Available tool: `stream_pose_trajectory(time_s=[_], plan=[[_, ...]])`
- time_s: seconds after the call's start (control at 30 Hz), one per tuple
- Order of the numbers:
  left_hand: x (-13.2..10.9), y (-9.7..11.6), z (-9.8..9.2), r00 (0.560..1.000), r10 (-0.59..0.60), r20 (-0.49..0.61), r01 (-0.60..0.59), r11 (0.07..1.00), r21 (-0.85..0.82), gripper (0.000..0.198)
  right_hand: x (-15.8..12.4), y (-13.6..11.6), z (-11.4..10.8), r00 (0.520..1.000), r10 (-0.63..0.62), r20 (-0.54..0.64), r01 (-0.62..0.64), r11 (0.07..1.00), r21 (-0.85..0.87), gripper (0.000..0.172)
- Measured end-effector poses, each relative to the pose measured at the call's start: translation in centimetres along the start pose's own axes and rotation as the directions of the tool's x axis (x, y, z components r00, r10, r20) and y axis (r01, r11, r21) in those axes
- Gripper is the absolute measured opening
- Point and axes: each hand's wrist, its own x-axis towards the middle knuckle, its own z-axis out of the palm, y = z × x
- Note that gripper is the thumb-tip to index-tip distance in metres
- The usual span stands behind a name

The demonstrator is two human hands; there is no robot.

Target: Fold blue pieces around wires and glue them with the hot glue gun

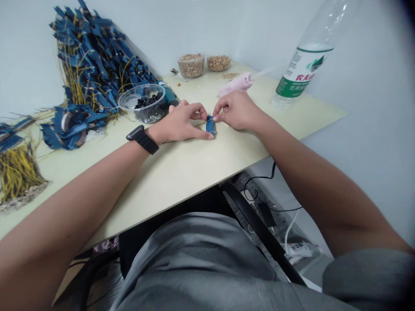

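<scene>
Pale cream desk [181,172] stands against white wall [39,56]; behind your grip, clear bowl [129,101] holds black beads [148,101], and farther, two cups [191,74] hold tan grains [191,62]. Your left hand [180,123] and right hand [236,111] are together, both pinching small blue piece [210,126] between them.

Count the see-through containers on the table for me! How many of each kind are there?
Clear tubs of tan grains: 2
Clear bowl of black beads: 1
Plastic water bottle: 1
Total: 4
</scene>
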Motion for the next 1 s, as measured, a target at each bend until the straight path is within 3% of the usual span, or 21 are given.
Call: stream_pose_trajectory(time_s=[1.0], plan=[[0.11, -0.10, 0.15, 1.000, -0.010, -0.010, 0.010, 1.000, 0.008, 0.070, -0.40, -0.24, -0.31, 1.000, 0.021, 0.019, -0.021, 1.000, -0.011, 0.007]])
